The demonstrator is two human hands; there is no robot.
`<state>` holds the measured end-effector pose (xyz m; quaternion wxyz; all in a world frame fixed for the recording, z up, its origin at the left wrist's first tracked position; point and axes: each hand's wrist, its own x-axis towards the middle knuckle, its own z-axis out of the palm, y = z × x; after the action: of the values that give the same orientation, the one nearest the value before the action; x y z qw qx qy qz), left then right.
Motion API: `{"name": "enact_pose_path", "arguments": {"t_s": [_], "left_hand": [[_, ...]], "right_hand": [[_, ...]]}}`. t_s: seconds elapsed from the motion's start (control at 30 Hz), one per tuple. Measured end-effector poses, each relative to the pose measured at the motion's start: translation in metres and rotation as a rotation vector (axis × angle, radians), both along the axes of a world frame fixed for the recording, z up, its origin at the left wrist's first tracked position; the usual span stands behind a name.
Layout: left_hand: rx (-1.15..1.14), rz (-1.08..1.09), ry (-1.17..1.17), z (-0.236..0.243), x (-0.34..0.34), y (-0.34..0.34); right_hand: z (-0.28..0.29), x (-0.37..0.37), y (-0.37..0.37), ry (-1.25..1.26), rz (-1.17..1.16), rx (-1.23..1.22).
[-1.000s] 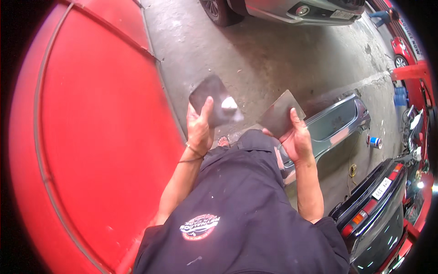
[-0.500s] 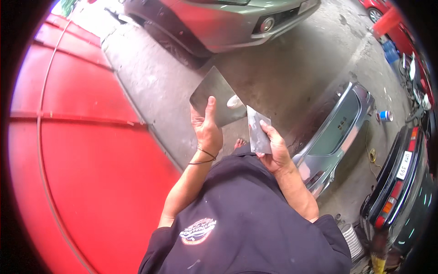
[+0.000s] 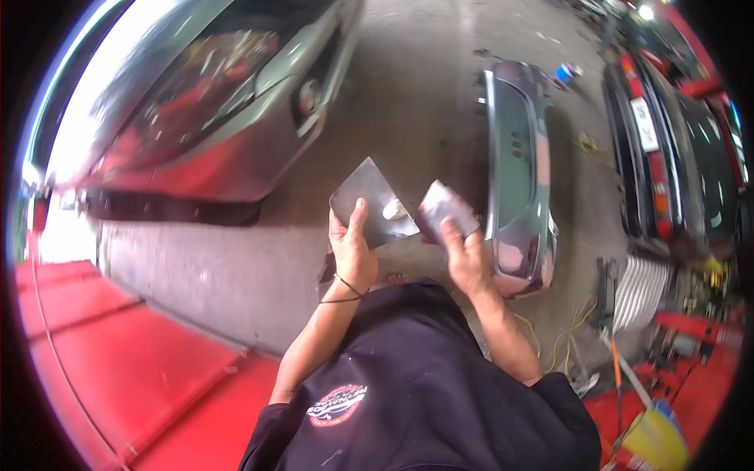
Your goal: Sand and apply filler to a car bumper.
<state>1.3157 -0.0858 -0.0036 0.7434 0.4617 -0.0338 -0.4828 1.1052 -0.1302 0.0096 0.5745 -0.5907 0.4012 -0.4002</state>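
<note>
My left hand [image 3: 355, 255] grips a flat, dark metal plate [image 3: 365, 184] from below, its thumb lying on top. A white dab of paste [image 3: 395, 209] sits near the plate's right edge, and a pale smear runs toward the right corner. In my right hand [image 3: 469, 265] is a smaller flat grey spreader [image 3: 446, 210], pinched with the thumb on its upper face. The spreader is tilted and slightly blurred, close to the plate's right corner; whether they touch I cannot tell.
A removed bumper [image 3: 514, 173], grey with pinkish patches, stands on the floor to the right. Beyond it are a dark car [image 3: 640, 165] and a blue can [image 3: 564, 74]. A grey car [image 3: 259, 133] is at far left, a red panel [image 3: 157, 345] at near left. Yellow cord [image 3: 561, 345] lies near right.
The view has turned right, so the bumper stands more upright in it. The spreader has tilted and moved a little from the plate's corner. The paste now has a smear beside it.
</note>
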Motion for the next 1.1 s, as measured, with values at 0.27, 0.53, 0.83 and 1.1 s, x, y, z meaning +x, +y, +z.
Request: {"name": "enact_pose_path", "arguments": {"t_s": [0.27,0.53,0.83,1.1], "left_hand": [[0.058,-0.441,0.095,0.020,0.078,-0.079],[-0.041,-0.780,-0.549,-0.001,0.177,-0.107],[-0.194,-1.124,-0.846,0.027,0.184,-0.101],[-0.124,-0.896,-0.870,0.043,0.192,-0.113]], "right_hand": [[-0.009,0.098,0.023,0.375,-0.350,-0.591],[0.000,0.135,0.018,0.756,-0.432,-0.461],[0.039,0.176,-0.030,0.845,-0.252,-0.528],[0.034,0.211,-0.009,0.889,-0.190,-0.555]]}}
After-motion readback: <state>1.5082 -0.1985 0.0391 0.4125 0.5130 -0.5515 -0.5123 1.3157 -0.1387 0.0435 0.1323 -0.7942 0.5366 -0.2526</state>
